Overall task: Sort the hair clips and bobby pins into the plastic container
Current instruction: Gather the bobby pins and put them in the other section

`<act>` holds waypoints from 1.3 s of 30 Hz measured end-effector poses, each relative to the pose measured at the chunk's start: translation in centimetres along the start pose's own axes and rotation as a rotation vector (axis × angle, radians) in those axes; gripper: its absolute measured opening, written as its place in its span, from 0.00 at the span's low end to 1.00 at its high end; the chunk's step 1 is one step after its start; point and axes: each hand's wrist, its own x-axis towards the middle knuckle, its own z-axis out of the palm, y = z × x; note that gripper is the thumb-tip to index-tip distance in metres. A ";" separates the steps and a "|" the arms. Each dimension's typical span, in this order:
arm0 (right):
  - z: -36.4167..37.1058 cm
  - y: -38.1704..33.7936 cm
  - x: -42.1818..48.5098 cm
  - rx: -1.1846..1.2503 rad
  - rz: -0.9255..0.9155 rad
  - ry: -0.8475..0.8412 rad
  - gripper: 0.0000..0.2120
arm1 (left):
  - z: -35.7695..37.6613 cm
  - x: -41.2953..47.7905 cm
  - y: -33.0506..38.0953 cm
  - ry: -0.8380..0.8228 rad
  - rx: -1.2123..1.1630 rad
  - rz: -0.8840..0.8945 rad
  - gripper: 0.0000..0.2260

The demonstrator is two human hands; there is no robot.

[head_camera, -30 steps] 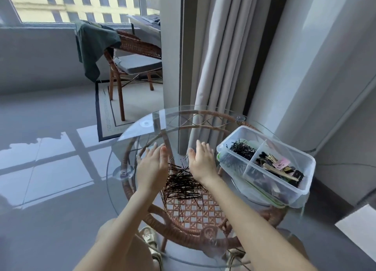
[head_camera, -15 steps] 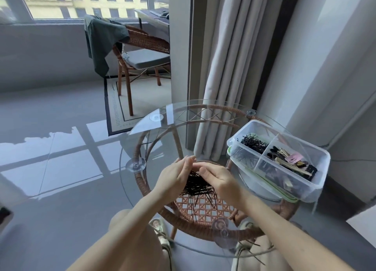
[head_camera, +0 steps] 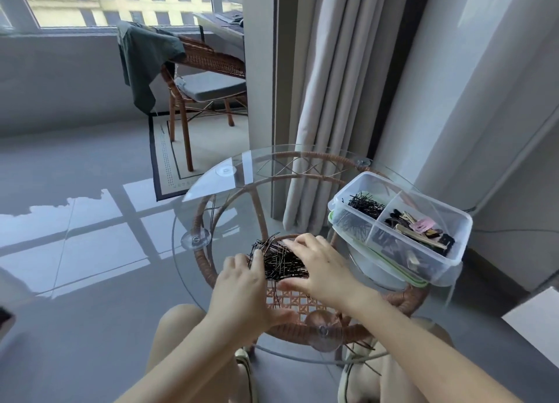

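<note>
A dark pile of bobby pins (head_camera: 279, 262) lies bunched on the round glass table (head_camera: 242, 199). My left hand (head_camera: 242, 284) presses against its left side. My right hand (head_camera: 320, 266) curls over its top and right side, so the pile is squeezed between both hands. At the right of the table stands the clear plastic container (head_camera: 438, 266), divided into compartments. One compartment holds black bobby pins (head_camera: 364, 204). Another holds mixed hair clips (head_camera: 420, 230), pink, tan and black.
The container sits on a lid with a green rim (head_camera: 393, 266). A few stray pins (head_camera: 363, 346) lie near the table's front edge. The glass rests on a rattan frame (head_camera: 205, 260). Curtains (head_camera: 326, 100) hang behind; a rattan chair (head_camera: 205, 69) stands farther back.
My hands went from flat and apart on either side of the spread pins to pressed together on them. The pins are now bunched into a tight pile.
</note>
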 end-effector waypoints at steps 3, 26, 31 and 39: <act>-0.6 0.1 0.7 0.051 -0.077 -0.053 0.24 | -0.1 1.4 0.2 -0.018 -0.042 -0.006 0.43; -7.4 1.8 -0.4 -0.015 -0.338 0.181 0.07 | -1.9 4.7 -1.9 0.020 -0.156 0.059 0.16; -13.0 3.4 -0.4 0.086 -0.291 0.220 0.07 | -1.8 5.2 -2.1 0.005 -0.081 0.078 0.25; -20.0 7.5 4.9 -0.246 0.049 -0.225 0.04 | -2.2 6.2 -1.4 -0.059 -0.043 0.108 0.27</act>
